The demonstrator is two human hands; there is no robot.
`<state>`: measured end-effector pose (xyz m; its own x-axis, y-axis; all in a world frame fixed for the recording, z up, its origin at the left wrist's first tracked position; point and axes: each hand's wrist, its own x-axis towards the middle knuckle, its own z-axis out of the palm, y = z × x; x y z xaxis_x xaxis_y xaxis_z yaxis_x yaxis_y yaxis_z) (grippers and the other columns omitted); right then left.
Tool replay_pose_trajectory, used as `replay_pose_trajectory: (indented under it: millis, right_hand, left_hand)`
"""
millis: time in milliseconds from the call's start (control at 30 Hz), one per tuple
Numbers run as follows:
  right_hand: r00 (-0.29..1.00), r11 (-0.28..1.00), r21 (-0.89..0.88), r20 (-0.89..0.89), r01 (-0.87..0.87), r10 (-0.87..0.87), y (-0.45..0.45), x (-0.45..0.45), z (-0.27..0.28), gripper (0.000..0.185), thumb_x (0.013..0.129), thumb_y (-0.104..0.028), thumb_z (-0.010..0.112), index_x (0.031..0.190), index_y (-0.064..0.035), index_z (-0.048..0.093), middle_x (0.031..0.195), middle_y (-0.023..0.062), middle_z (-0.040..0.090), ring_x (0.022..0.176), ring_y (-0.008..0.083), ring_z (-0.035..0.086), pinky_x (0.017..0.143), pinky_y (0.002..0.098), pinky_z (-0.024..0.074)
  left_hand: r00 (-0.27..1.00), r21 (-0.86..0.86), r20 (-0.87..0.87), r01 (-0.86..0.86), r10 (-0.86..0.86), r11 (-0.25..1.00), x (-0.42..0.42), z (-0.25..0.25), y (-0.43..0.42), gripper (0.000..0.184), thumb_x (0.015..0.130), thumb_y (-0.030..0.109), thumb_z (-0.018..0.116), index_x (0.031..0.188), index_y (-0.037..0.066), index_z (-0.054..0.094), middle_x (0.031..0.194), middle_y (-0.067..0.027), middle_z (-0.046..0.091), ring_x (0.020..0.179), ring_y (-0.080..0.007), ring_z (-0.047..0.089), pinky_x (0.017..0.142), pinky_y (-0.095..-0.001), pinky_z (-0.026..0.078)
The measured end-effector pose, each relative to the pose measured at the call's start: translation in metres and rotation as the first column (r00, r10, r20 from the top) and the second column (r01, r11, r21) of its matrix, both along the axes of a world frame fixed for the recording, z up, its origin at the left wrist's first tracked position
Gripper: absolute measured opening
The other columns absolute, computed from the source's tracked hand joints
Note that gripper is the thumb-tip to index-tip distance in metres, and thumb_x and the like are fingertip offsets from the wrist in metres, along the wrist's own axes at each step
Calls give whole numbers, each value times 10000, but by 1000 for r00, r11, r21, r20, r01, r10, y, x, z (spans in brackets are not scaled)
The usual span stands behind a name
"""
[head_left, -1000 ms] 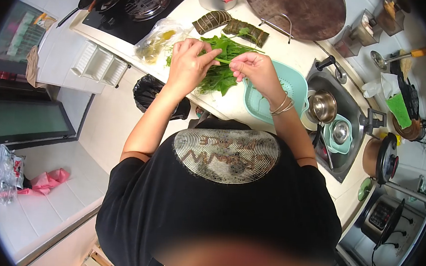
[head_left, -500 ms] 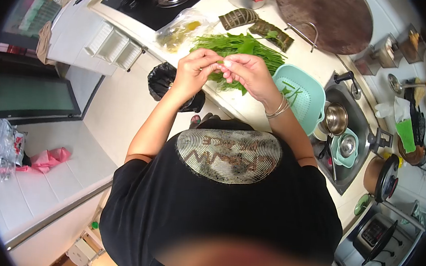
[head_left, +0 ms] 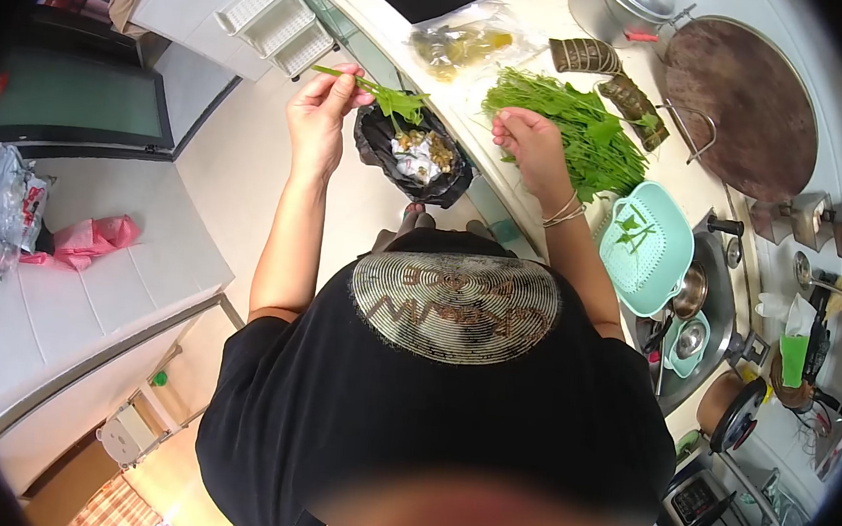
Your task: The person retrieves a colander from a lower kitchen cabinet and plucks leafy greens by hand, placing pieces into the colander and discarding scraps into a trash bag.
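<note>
A leafy green stem (head_left: 394,101) is pinched in my left hand (head_left: 324,112), its leaves hanging toward a bin lined with a black bag (head_left: 370,150). Scraps and white paper lie inside the bin. My right hand (head_left: 534,148) is closed, thumb against fingers, at the near edge of a pile of leafy greens (head_left: 590,128) on the counter. Whatever is in those fingers, if anything, is too small to make out. Right of the pile, a mint-green colander (head_left: 662,282) holds a few cut green pieces (head_left: 633,230).
Behind the greens lie a plastic bag of food (head_left: 468,44) and two leaf-wrapped bundles (head_left: 586,56). A round brown board (head_left: 740,105) and a metal pot (head_left: 619,12) stand farther back. The sink (head_left: 704,374) with bowls is at the right.
My hands, together over the greens before, are now apart. The left has moved out over the bin with a leafy stem. The camera view has turned left.
</note>
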<state>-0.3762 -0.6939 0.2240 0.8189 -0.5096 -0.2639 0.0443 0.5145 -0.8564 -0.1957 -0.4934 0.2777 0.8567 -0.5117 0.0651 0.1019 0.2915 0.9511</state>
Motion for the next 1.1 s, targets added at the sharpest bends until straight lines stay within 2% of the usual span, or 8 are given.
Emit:
replay_pose_trajectory:
  millis: [133, 400, 467, 533, 600, 867, 933, 1100]
  right_hand:
    - [988, 955, -265, -37, 132, -147, 10, 23, -15, 172, 856, -90, 597, 935, 61, 622, 754, 69, 630, 642, 111, 600, 614, 228, 522]
    - [945, 818, -529, -324, -227, 53, 59, 71, -98, 199, 809, -44, 563, 991, 23, 608, 750, 142, 654, 653, 185, 645, 625, 304, 527]
    - [888, 244, -858, -458, -452, 33, 62, 83, -142, 302, 834, -19, 491, 1127, -6, 568, 825, 207, 645, 708, 232, 653, 643, 309, 531]
    - [791, 412, -706, -608, -577, 67, 65, 91, -165, 298, 817, -84, 532, 1105, -45, 598, 819, 206, 637, 735, 312, 637, 697, 382, 515]
    - [835, 229, -827, -543, -514, -87, 68, 93, -171, 248, 816, -176, 574, 1031, -77, 647, 808, 147, 657, 739, 333, 626, 741, 421, 497]
    - [789, 214, -820, -571, -531, -228, 90, 84, -172, 289, 835, -221, 559, 1102, -120, 604, 800, 133, 656, 826, 328, 627, 715, 433, 500]
    - [577, 322, -636, -772, -701, -268, 96, 90, -148, 316, 868, -227, 489, 1170, -153, 538, 888, 142, 649, 763, 351, 635, 681, 461, 508]
    - [738, 185, -800, -598, -570, -313, 98, 89, -173, 368, 848, -217, 533, 1209, -152, 508, 835, 116, 662, 769, 329, 636, 683, 437, 505]
  left_hand:
    - [999, -24, -11, -52, 52, 998, 30, -9, 12, 216, 878, 98, 609, 1023, -61, 605, 966, -125, 622, 774, -182, 613, 706, -304, 547]
    - [995, 195, 102, -4, -16, 981, 72, -45, 21, 211, 858, 90, 639, 1011, -55, 628, 932, -106, 638, 725, -148, 617, 706, -277, 542]
    - [995, 226, 70, 49, -67, 973, 78, -59, 23, 196, 853, 81, 646, 1013, -33, 644, 830, -73, 663, 690, -112, 621, 668, -211, 505]
    - [992, 268, 55, 91, -109, 959, 80, -63, 25, 201, 852, 83, 648, 1014, -35, 643, 837, -74, 664, 688, -110, 620, 666, -211, 506]
    - [983, 294, 32, 162, -179, 942, 83, -71, 26, 205, 850, 82, 650, 1013, -42, 640, 834, -73, 664, 687, -108, 619, 664, -211, 506]
    - [955, 271, -82, 295, -284, 916, 91, -93, 24, 180, 855, 52, 633, 1007, -44, 638, 819, -66, 653, 695, -93, 609, 655, -209, 525]
    - [954, 260, -88, 298, -285, 918, 92, -96, 22, 175, 860, 55, 627, 1005, -43, 638, 819, -66, 651, 699, -93, 608, 657, -208, 524]
    - [945, 257, -98, 328, -313, 909, 98, -101, 23, 177, 875, 60, 607, 1018, -41, 632, 818, -58, 643, 703, -94, 606, 664, -205, 522]
